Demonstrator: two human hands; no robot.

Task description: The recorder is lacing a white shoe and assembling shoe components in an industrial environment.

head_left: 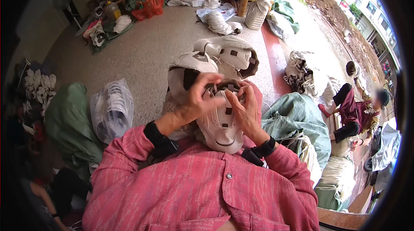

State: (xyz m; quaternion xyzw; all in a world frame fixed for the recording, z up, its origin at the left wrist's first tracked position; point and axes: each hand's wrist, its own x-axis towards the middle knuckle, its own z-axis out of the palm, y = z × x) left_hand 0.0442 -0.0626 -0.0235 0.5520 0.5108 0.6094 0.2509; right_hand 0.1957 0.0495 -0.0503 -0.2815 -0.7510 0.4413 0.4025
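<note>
In the lap, between the two hands, one white shoe upper point(221, 132) is held with its rounded toe turned toward the body and its opening turned away. By the left hand point(196, 101) its left side is covered, the thumb and fingers being spread apart and curved over the opening; whether a strand is caught there cannot be told. By the right hand point(248, 110) the right edge is met, with thumb and fingertip brought close together; whether the edge is pinched or only touched is not shown.

As for progress, the upper is judged to be already shaped and perforated, while no sole can be made out on it. The work at the opening is judged to be unfinished, since both hands are engaged there; how much is left is hidden by the fingers.

Just beyond the lap, at least two more uppers point(238, 54) can be counted. One clear plastic bag point(113, 112) is seen at the left, beside one green sack point(67, 121); one larger green sack point(297, 117) is seen at the right. One red bag point(149, 7) is placed farther off, and one seated co-worker point(354, 112) is seen at the far right.
</note>
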